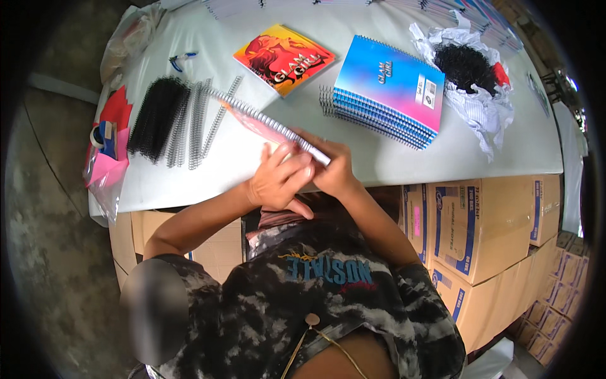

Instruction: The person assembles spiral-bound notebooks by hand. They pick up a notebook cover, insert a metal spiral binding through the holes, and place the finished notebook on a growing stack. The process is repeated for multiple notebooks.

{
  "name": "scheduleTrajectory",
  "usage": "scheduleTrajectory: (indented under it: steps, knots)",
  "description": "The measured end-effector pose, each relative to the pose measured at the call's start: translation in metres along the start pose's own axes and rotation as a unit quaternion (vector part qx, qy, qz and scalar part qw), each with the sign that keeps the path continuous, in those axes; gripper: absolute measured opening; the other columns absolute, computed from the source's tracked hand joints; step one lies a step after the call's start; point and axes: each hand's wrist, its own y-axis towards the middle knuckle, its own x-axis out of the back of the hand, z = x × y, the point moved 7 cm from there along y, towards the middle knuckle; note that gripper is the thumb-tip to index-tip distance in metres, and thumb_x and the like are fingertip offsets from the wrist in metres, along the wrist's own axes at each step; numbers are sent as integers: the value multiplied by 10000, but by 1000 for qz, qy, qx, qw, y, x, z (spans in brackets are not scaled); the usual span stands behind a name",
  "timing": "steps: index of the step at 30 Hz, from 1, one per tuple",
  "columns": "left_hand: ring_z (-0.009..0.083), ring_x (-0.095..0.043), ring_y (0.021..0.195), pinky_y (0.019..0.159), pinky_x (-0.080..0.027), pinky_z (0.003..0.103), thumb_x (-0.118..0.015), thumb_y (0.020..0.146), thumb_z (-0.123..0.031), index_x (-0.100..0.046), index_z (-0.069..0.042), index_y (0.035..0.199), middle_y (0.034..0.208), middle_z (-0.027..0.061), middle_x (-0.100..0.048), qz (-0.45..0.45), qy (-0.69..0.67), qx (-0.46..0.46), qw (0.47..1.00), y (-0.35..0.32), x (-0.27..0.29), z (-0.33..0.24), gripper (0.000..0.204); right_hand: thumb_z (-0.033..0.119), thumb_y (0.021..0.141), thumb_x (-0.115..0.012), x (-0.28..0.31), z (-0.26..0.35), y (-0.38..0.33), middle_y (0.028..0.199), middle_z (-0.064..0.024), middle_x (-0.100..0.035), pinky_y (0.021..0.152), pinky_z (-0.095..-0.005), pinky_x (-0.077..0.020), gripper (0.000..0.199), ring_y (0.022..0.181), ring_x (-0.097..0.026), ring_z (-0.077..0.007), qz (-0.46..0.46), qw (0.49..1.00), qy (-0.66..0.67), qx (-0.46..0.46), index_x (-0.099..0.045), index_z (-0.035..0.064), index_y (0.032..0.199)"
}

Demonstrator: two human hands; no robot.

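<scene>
A spiral notebook (pixel 257 127) with a pinkish-orange cover is held tilted above the table's near edge, its coil edge turned up. My right hand (pixel 332 165) grips its near end, the fingers partly hidden behind it. Against the coil side rests my left hand (pixel 281 176), fingers apart and thumb stretched out to the right. Beyond them lies a red and yellow notebook (pixel 284 60). To its right stands a stack of blue and pink spiral notebooks (pixel 391 88). Left of the held notebook are loose clear-grey coils (pixel 192 129) and a bundle of black coils (pixel 158 117).
Small blue-handled pliers (pixel 183 61) lie at the far left of the white-covered table (pixel 252 189). A tape roll (pixel 96 135) sits by red and pink sheets at the left edge. Crumpled paper (pixel 473 120) holds tangled black coils (pixel 466 66). Cardboard boxes (pixel 483 221) stand below, right.
</scene>
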Motion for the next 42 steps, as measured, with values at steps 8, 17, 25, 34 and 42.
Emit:
scheduleTrajectory:
  steps: [8,17,25,34,42]
  knots:
    - [496,-250,1225,909,-255,595,-479,751,-668,-353,35,1279,1355,268,-250,-9,28,58,998,6,7,-19,888,144,766,-637,-5,11,3,1076,-172,-609,787,-353,-502,393,946,-615,-313,28,999,-24,15,-568,7,1127]
    - [354,-644,853,727,-520,327,-517,882,-125,-468,143,1170,995,282,-601,-80,-107,214,968,99,130,-15,397,400,668,-663,-23,116,68,1353,-181,-311,1007,-543,-180,844,1215,-328,-357,109,963,-69,236,-314,20,1335]
    - [95,-569,834,771,-456,229,-630,840,-104,-611,24,968,885,57,-639,-110,-393,568,715,20,74,64,182,129,800,-662,-23,25,60,805,-111,-640,664,-278,-474,259,743,-616,-148,123,963,63,-230,-562,-30,979]
    - [104,-552,917,848,-426,243,-588,861,-94,-605,14,1017,985,60,-624,-105,-529,573,617,7,35,67,190,159,837,-627,-12,-1,50,760,-74,-639,593,-239,-447,206,643,-549,-87,137,947,45,-286,-596,-36,897]
    - [73,-546,816,757,-438,222,-584,795,15,-599,-12,908,857,15,-601,-94,-525,524,664,9,40,78,117,35,742,-698,-9,19,50,730,-77,-621,561,-241,-451,135,613,-573,-100,48,971,79,-221,-597,-5,823]
